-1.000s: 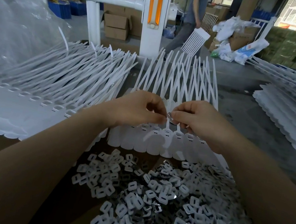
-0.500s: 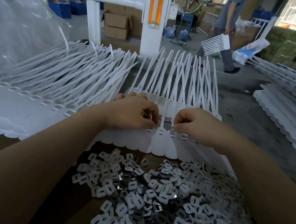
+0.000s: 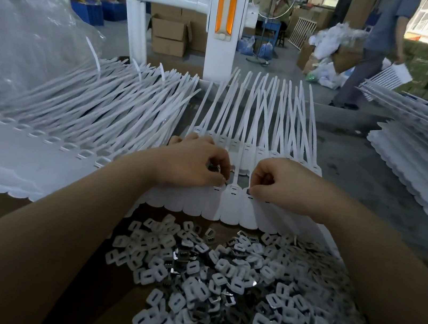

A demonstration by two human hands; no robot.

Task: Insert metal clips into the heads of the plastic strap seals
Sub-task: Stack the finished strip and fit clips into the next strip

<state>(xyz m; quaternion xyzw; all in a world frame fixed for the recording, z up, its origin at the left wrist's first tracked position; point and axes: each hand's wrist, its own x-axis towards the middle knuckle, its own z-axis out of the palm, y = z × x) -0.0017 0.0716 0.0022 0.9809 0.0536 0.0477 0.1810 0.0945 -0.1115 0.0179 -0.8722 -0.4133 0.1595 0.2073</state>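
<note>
Your 2 hands have dropped from above onto the row of strap seals [image 3: 231, 206], left hand [image 3: 195, 164] and right hand [image 3: 282, 184] each pinching a light, slippery clip at the head slots; hold clips by their edges.

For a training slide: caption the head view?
Both hands, left and right, press clips into strap seal heads above a clip pile.

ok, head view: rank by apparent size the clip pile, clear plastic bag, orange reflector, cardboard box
1. Clip pile, though it is nearest the camera, so this is unsure against the bag.
2. Clear plastic bag, cut off at the left edge.
3. Cardboard box.
4. Orange reflector.
</note>
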